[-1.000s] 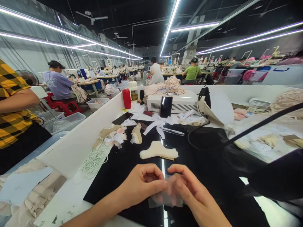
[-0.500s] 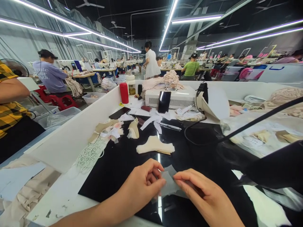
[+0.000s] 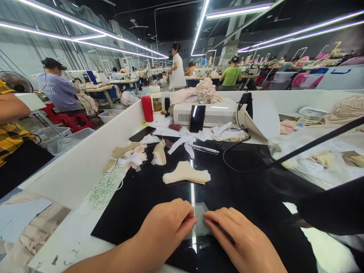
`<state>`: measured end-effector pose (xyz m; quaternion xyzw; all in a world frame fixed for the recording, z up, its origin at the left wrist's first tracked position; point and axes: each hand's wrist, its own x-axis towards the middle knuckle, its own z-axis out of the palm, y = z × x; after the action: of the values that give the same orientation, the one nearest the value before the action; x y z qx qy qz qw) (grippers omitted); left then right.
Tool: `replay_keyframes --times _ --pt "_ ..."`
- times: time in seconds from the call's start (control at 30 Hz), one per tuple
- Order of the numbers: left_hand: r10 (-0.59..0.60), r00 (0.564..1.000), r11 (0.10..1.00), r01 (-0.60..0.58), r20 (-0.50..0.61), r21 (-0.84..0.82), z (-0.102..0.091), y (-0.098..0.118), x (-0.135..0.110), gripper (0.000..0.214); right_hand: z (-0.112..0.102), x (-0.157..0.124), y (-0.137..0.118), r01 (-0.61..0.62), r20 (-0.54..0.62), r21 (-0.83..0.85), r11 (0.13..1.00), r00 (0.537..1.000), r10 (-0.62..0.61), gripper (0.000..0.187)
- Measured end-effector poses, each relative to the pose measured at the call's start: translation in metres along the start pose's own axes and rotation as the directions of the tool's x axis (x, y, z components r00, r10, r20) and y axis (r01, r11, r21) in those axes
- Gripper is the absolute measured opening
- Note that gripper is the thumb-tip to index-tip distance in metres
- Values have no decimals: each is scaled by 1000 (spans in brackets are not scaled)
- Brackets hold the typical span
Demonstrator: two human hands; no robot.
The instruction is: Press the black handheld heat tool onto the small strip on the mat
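Left hand (image 3: pixel 167 223) and right hand (image 3: pixel 239 239) pinch the thin translucent grey film piece (image 3: pixel 200 223) between them; keep it flat on the glossy black worktop (image 3: pixel 241 189), edges aligned.

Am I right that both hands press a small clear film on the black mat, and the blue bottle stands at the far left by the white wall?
Not quite: the bottle is red, not blue, as the head view shows. The rest holds: the left hand and the right hand press the small clear film on the black mat, and the bottle stands far left by the white wall.
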<state>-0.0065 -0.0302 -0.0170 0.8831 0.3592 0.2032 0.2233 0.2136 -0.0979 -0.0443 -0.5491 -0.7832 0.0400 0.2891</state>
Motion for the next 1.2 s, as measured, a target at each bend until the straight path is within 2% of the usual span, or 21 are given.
replay_keyframes --times 0.13,0.37,0.73,1.03,1.13,1.2 --pt "93 996 984 -92 1 152 2 -1 -3 13 3 -2 0 27 25 -32 999 999 -26 19" --pt "127 992 953 -124 5 276 2 1 -4 19 5 1 -3 42 38 -43 998 998 -41 22" --pt "87 994 957 -102 65 271 2 2 -3 18 9 0 -1 20 15 -38 999 1000 -19 25" --pt "81 994 950 -99 72 297 1 3 -3 18 9 1 0 11 25 -40 999 1000 -9 23" --pt "109 993 941 -119 47 316 0 3 -3 19 9 1 -1 21 17 -45 999 1000 -21 23" --pt "173 985 924 -164 6 344 0 3 -2 22 9 1 -2 22 21 -48 999 1000 -21 24"
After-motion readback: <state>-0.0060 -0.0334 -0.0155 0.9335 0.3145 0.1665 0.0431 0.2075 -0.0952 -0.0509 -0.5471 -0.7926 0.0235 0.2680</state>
